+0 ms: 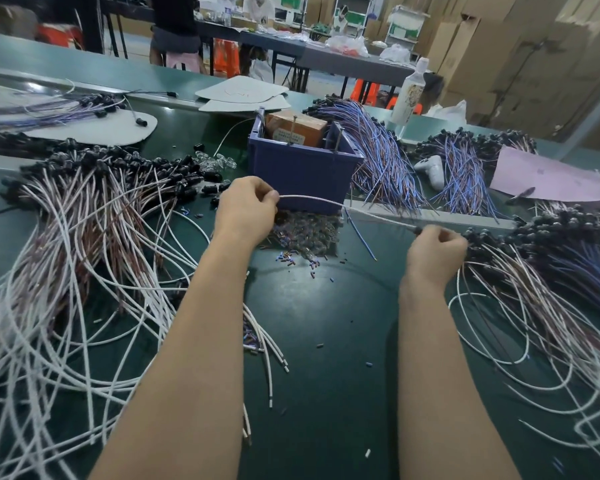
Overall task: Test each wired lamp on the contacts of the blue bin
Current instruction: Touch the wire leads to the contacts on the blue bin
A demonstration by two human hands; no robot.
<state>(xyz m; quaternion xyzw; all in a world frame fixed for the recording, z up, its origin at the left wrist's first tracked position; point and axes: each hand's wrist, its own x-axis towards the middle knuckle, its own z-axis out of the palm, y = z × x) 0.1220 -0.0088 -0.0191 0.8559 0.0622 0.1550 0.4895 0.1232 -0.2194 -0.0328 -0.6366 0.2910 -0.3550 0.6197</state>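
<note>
Lead [326, 201]: white, stretched just in front of bin [302, 171].
Left hand [246, 206]: pinches the free end.
Right hand [435, 251]: curled round the dark end.
Step, as judged: lamp picked, untested.
Next: free end must be raised to nails [340, 140] on the bin rim.

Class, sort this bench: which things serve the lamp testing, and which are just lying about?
In use: blue bin; wired lamp stretched between left hand and right hand; heaps of wired lamps.
Lying about: white bottle; cardboard sheets; pink sheet.
</note>
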